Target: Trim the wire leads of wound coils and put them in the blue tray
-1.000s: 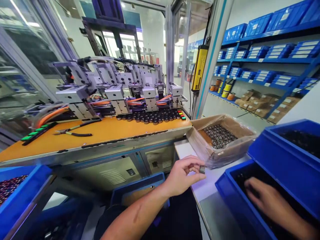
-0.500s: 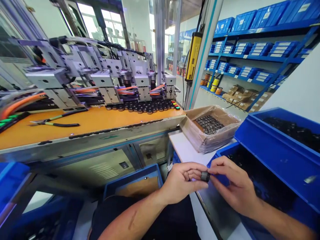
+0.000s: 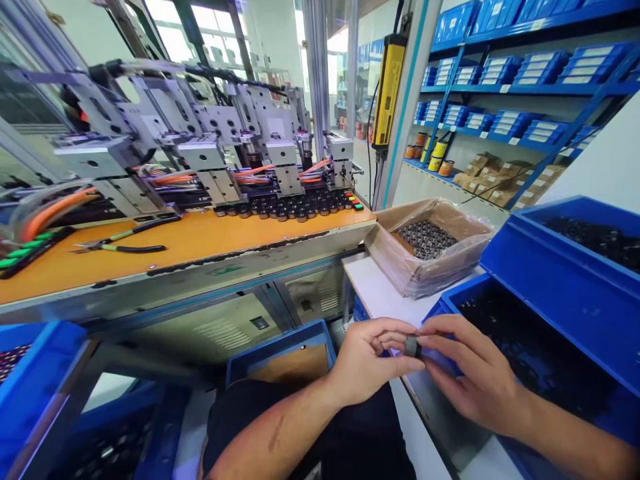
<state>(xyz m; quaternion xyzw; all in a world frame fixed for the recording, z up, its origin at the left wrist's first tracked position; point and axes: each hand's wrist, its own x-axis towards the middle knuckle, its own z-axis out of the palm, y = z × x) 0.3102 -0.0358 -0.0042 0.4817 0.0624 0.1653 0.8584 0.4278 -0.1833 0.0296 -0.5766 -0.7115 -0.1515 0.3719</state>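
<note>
Between my two hands is a small dark cylindrical part (image 3: 411,346), grey on its side with a black end facing right. My left hand (image 3: 373,360) grips it between thumb and fingers. From the right, my right hand (image 3: 473,367) closes its fingertips on the black end; whether they pinch a second piece there is hidden. Both hands are above the edge of a white side table (image 3: 393,308), just left of a blue bin (image 3: 450,298) of black parts.
On the orange bench (image 3: 225,239) lie pliers (image 3: 125,245) and rows of black round parts (image 3: 290,208) before a machine (image 3: 215,160). A cardboard box (image 3: 420,273) of metal parts stands right of it. An upper blue bin (image 3: 560,273) and a low blue crate (image 3: 280,353) are nearby.
The view has shifted slightly, so the surroundings sit a little differently. My hands stay together around the small part, and its grey side now faces me more.
</note>
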